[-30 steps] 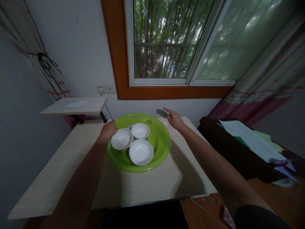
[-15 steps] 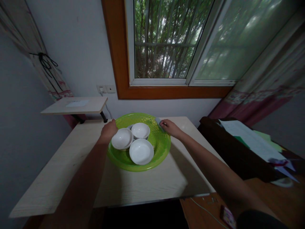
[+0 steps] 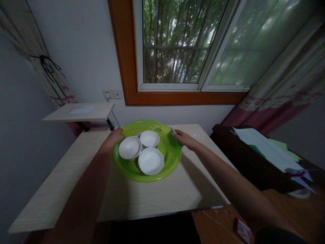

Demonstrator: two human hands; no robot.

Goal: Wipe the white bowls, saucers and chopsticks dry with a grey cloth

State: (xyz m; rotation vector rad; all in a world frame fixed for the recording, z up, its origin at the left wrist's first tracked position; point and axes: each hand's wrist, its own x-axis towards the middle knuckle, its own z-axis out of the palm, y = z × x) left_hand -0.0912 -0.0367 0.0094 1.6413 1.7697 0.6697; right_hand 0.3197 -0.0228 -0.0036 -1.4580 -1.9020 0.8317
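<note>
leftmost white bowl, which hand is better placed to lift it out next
Probably the left hand: it is at the green basin rim, close to the leftmost white bowl, while the right hand is across the basin, holding a pale object.

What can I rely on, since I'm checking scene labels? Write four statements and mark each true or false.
1. White bowls sit in the green basin. True.
2. The bowls are all upside down. False: their openings face up.
3. The right hand holds a greyish item at the basin's edge. True.
4. The left hand is inside a bowl. False: it is at the basin's rim.
</note>
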